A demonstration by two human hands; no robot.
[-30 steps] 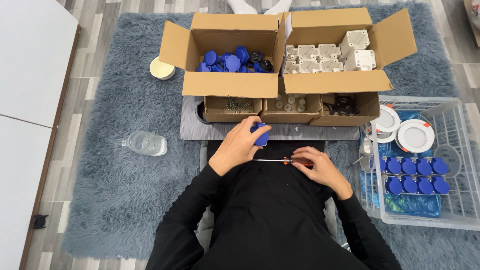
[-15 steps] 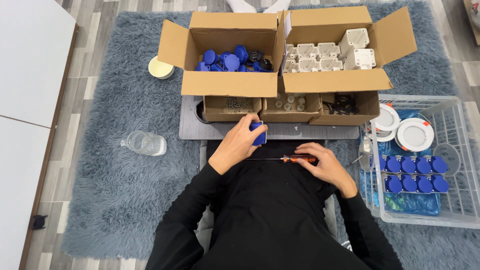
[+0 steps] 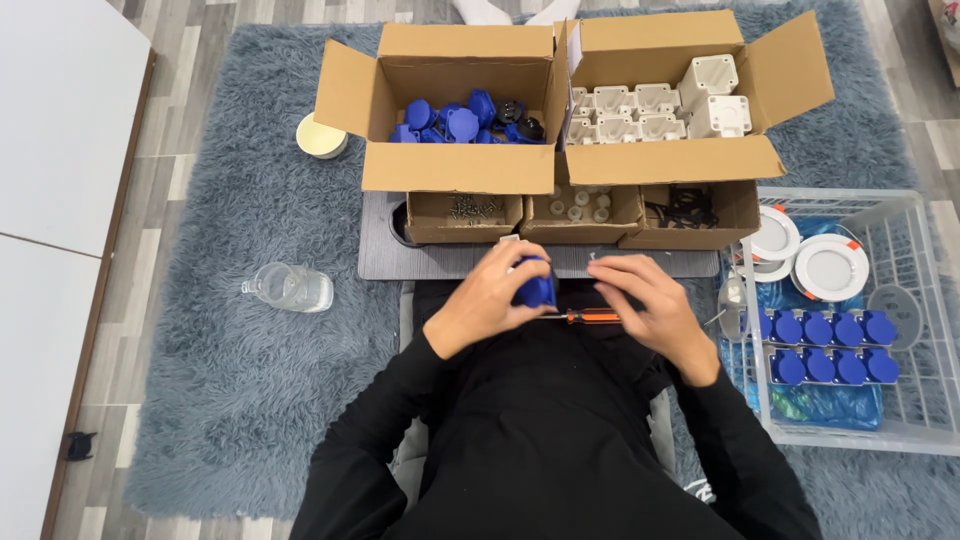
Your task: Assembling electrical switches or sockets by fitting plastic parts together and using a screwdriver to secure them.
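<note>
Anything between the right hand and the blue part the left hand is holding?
Nothing visible. The left hand grips the blue part. The right hand is just beside it, with the orange-handled screwdriver lying under its fingers and pointing toward the part. Only open space lies between them.

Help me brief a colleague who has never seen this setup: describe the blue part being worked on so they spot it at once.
Start at the two open cardboard boxes on the grey rug, then drop to the person's lap below them. There the left hand grips a blue part, with an orange-handled screwdriver under the right hand. Unlike the other blue parts heaped in the left box or rowed in the white basket, it alone is held.
</note>
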